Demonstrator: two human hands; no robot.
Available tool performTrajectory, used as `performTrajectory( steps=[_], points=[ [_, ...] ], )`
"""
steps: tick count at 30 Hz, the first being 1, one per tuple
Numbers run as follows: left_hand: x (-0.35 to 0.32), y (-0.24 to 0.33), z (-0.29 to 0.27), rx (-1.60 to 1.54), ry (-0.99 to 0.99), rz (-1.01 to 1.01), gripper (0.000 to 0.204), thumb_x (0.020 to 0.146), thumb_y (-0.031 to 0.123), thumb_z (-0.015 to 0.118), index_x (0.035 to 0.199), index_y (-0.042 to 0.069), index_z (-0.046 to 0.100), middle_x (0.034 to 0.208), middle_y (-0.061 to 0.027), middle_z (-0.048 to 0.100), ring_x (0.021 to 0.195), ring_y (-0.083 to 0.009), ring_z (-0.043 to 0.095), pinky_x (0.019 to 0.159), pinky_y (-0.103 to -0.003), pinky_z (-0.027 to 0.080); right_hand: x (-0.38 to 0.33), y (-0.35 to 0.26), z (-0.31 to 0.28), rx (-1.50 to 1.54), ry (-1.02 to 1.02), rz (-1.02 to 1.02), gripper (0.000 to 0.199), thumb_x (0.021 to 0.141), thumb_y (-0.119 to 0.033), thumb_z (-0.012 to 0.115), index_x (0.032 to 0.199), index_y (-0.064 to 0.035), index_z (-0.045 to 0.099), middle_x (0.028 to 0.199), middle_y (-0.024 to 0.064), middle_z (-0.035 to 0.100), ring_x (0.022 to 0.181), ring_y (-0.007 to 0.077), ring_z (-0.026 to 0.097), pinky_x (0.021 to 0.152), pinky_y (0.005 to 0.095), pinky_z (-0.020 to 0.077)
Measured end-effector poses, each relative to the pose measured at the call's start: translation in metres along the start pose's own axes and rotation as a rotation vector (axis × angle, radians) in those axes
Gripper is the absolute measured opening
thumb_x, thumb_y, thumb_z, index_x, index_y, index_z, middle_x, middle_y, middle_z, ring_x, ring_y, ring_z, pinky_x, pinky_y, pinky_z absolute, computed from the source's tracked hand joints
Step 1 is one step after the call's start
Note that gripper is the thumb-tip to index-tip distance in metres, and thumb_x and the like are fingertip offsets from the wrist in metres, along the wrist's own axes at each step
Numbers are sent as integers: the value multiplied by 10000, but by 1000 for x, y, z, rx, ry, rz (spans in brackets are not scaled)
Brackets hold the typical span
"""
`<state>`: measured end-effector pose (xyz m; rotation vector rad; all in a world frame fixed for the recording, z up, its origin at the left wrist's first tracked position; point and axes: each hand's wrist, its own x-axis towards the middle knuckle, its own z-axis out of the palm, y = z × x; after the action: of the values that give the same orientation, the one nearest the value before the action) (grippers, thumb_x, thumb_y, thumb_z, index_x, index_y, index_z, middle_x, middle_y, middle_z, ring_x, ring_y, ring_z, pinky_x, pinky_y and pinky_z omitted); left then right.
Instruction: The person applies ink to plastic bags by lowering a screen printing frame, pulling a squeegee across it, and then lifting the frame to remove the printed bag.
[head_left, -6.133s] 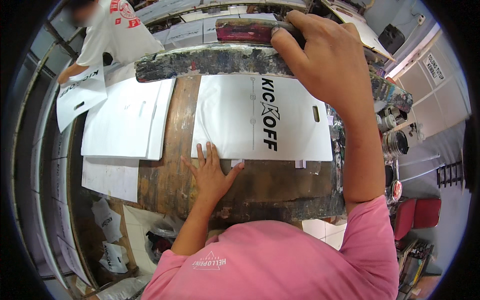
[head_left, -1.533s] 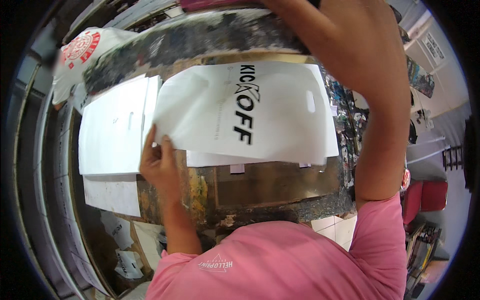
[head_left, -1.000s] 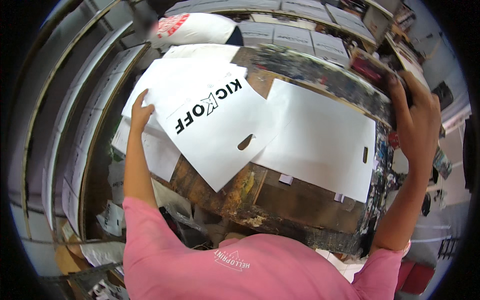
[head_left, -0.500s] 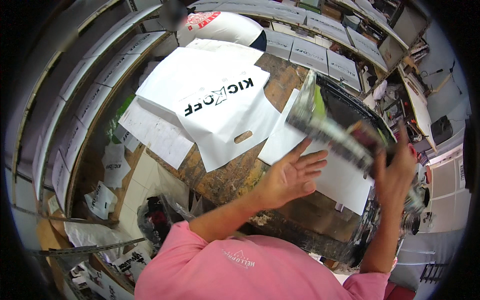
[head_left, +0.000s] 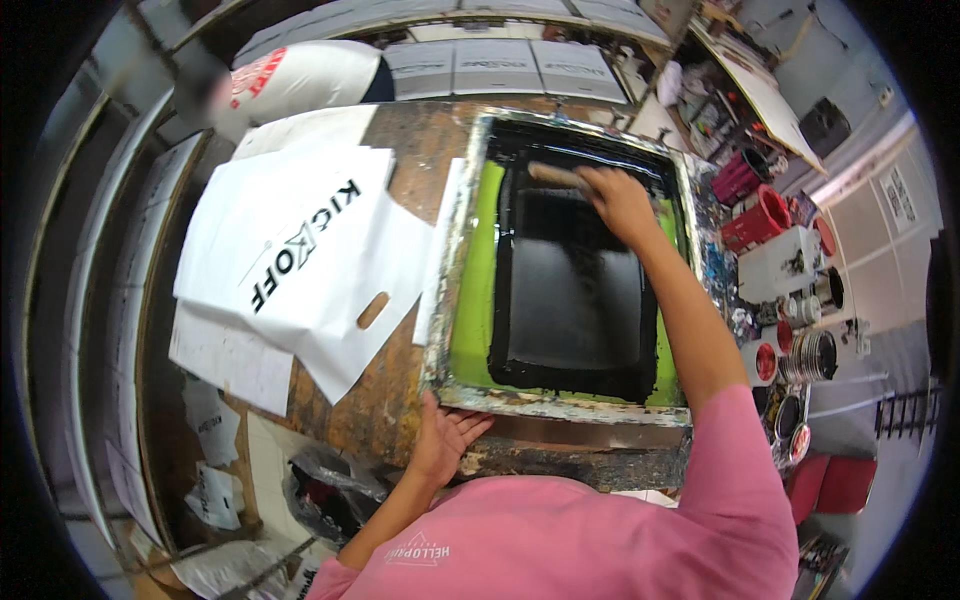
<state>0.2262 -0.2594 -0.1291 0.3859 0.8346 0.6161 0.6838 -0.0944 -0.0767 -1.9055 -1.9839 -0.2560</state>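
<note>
A screen printing frame (head_left: 455, 265) lies flat on the work table, its mesh edged in green with a wide black ink area in the middle. My right hand (head_left: 620, 205) is closed round the wooden handle of a squeegee (head_left: 553, 176) at the far part of the screen. The squeegee's lower edge is hard to make out against the black ink. At the frame's near left corner, my left hand (head_left: 450, 440) has its fingers stretched out, the thumb up against the corner. White plastic bags (head_left: 330, 225) with black print and a cut-out handle lie stacked left of the frame.
Ink tubs and cans (head_left: 757, 218) crowd the table's right side. Shelves (head_left: 490, 65) of white printed sheets stand at the back and left. Another person's white shirt (head_left: 300, 78) shows at the far left. A dark plastic bag (head_left: 335, 490) sits below the table's near left.
The raised, tilted frame has come down flat onto the table. My right hand has moved from its side to the squeegee. My left hand has dropped to the near left corner.
</note>
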Motion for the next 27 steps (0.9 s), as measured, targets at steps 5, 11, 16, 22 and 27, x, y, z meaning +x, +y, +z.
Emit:
performTrajectory(
  steps=[5,11,16,22,27],
  points=[
    [-7,8,13,74,91,-20,911,1077,764,314,1560,-3,400,1454,-253,591,1325,-359,638,1137,-512,533,70,51,50,-72,-2,-18,300,1005,-280,671,1291,-191,684,1024,125,711,1037,362,697,856,493,583],
    [-10,9,19,94,165,-8,959,1056,802,304,1539,-17,426,1401,-251,633,1272,-353,678,1102,-516,555,40,14,64,-147,78,41,398,966,-522,713,1115,-153,711,991,85,691,962,322,699,728,493,596],
    [-2,11,17,87,112,19,948,1064,777,356,1579,-19,385,1480,-280,555,1332,-393,610,1149,-551,508,-48,-48,29,-74,63,34,379,937,-484,753,1095,-141,713,976,80,670,950,320,689,737,473,589],
    [1,8,9,60,39,29,941,1064,772,368,1569,-21,389,1438,-277,577,1314,-390,622,1154,-557,504,-156,-140,-28,31,-60,54,392,892,-416,806,1131,-124,700,1009,94,656,966,320,674,742,458,587],
    [3,2,5,77,-29,106,958,1053,788,374,1560,-24,390,1415,-277,588,1298,-391,636,1155,-545,507,-201,-199,-75,96,-243,110,387,907,-425,793,1095,-106,682,1006,110,653,927,333,678,723,467,589]
  ],
)
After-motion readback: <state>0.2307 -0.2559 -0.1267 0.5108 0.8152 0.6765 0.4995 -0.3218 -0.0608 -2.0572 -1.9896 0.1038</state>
